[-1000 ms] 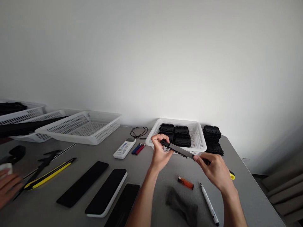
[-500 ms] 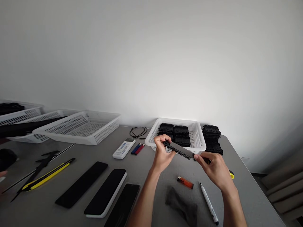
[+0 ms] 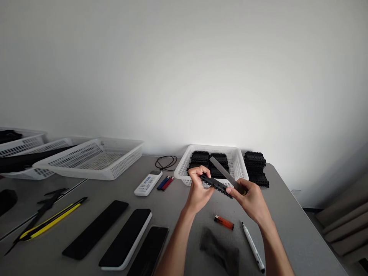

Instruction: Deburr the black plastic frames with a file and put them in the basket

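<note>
In the middle of the view, my left hand (image 3: 198,193) is closed on one end of a black plastic part (image 3: 214,183) with small teeth along its lower edge. The part slants down to the right. My right hand (image 3: 253,201) grips a flat metal file (image 3: 224,171), its grey blade angled up and left above the part. Most of the file's handle is hidden in the palm; a bit of yellow shows at the fingers. The right thumb is at the part's right end; whether it presses on it I cannot tell. Behind both hands, a white basket (image 3: 243,163) contains several similar black parts (image 3: 199,156).
More black parts (image 3: 255,161) are stacked right of the basket. Nearer lie an orange lighter (image 3: 224,222), a marker (image 3: 253,247) and a dark cloth (image 3: 220,251). Leftward are phone-like slabs (image 3: 126,237), a yellow cutter (image 3: 53,220), calipers (image 3: 43,211) and an empty-looking basket (image 3: 115,168).
The file has lifted from lying along the black part to a steeper slant above it. My right hand has shifted slightly left, and the view has moved a little.
</note>
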Demonstrator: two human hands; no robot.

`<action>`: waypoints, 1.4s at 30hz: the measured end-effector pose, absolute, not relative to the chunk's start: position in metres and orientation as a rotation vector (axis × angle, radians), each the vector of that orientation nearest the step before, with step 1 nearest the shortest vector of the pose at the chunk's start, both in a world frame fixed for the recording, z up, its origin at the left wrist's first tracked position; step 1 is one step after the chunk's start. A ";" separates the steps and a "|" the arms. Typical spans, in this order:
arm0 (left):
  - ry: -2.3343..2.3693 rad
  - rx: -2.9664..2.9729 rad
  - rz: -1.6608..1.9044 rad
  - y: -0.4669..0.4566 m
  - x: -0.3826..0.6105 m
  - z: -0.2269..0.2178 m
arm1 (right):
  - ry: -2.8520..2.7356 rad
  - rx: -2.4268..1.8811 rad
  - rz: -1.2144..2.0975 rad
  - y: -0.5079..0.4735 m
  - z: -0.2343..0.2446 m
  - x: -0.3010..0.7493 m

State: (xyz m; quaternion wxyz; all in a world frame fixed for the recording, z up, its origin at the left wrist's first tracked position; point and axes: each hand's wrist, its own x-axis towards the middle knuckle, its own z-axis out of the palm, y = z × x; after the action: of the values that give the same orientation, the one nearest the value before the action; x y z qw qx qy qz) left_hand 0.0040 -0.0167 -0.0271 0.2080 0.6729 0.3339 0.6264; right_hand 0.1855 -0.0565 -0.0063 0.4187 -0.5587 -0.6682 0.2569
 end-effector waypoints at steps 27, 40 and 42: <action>0.837 2.055 1.653 -0.023 0.015 -0.023 | -1.644 -1.367 0.768 -0.056 -0.006 0.184; 0.832 1.898 1.901 -0.019 0.009 -0.022 | -1.407 -1.068 1.377 -0.042 -0.016 0.195; 0.862 1.950 1.834 -0.021 0.005 -0.020 | -1.279 -1.016 1.384 -0.037 -0.020 0.190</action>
State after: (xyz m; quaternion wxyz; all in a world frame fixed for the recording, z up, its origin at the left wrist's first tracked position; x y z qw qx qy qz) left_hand 0.0045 -0.0211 -0.0197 0.1640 0.6841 0.3023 0.6432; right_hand 0.1905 -0.0374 -0.0201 0.4797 -0.4166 -0.5242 0.5671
